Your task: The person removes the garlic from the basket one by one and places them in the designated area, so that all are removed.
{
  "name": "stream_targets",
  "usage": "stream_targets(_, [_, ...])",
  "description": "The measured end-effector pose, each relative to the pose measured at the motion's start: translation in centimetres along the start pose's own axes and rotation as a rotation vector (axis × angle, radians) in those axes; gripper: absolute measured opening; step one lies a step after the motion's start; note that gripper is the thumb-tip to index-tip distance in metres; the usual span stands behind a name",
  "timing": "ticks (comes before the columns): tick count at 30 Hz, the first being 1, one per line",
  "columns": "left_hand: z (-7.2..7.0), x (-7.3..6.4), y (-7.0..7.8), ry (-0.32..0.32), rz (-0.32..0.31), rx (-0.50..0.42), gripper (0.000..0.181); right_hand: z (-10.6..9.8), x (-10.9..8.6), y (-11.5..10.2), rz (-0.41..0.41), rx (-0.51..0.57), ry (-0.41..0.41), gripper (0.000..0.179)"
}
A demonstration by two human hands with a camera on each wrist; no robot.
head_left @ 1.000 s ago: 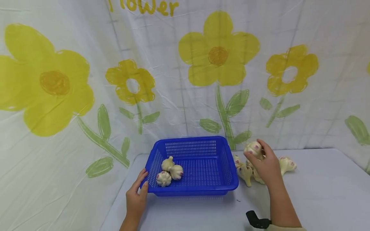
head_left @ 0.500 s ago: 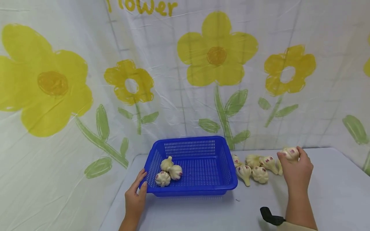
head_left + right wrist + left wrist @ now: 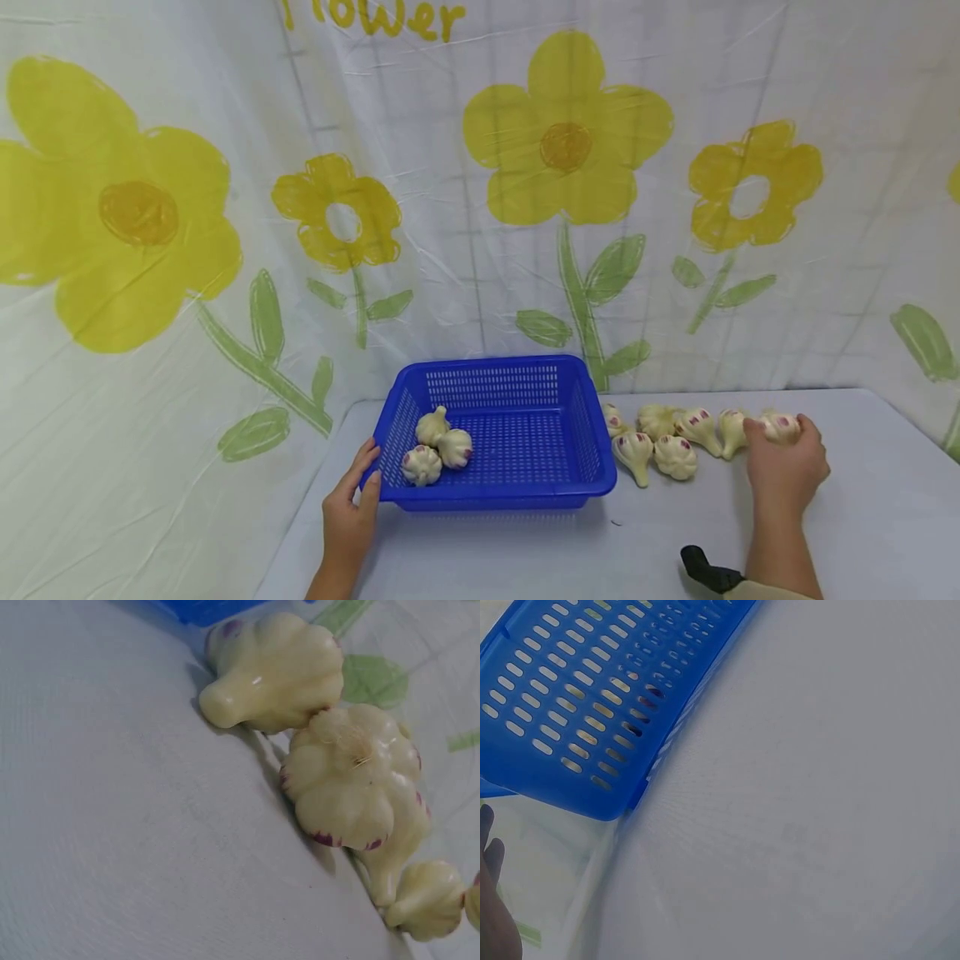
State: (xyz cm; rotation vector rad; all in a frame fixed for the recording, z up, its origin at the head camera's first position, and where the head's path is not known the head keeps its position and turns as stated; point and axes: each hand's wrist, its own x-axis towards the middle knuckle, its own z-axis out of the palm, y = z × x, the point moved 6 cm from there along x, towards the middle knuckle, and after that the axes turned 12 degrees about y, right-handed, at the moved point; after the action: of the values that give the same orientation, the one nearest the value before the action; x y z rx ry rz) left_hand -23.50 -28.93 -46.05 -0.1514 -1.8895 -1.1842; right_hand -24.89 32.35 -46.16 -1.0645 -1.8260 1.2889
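At the right, my right hand (image 3: pixel 787 467) holds a garlic bulb (image 3: pixel 780 427), white with purple marks, between thumb and fingers, low at the table's far side. A garlic bulb (image 3: pixel 732 432) lies just left of that hand. My left hand (image 3: pixel 351 508) touches the left side of a blue plastic basket (image 3: pixel 491 492) near its front corner, fingers fairly straight. Three garlic bulbs (image 3: pixel 422 465) lie together in the basket's left part. In the left wrist view, the slotted basket wall (image 3: pixel 555 705) shows beside part of the hand. The right wrist view does not show the right hand.
Several garlic bulbs (image 3: pixel 675 457) lie in a loose group right of the basket, also near in the right wrist view, where one bulb (image 3: pixel 345 776) is large. Behind the white table (image 3: pixel 652 550) hangs a curtain (image 3: pixel 480 275) with yellow flowers.
My right hand has carried the garlic bulb rightward and down, from above the group to its right end. The bulbs it covered now show. My left hand stays at the basket.
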Motion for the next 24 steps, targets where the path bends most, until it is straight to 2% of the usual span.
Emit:
stream_targets(9, [0.0, 0.2, 0.2, -0.001, -0.003, 0.004, 0.033, 1.2, 0.3, 1.5, 0.002, -0.022, -0.088, 0.084])
stream_targets(17, [0.0, 0.0, 0.1, -0.003, 0.016, 0.027, 0.035, 1.3, 0.7, 2.6, -0.028, -0.160, -0.051, 0.076])
stream_targets(24, [0.0, -0.1, 0.2, 0.008, 0.044, 0.028, 0.036, 1.8, 1.1, 2.9, -0.091, -0.222, -0.052, 0.073])
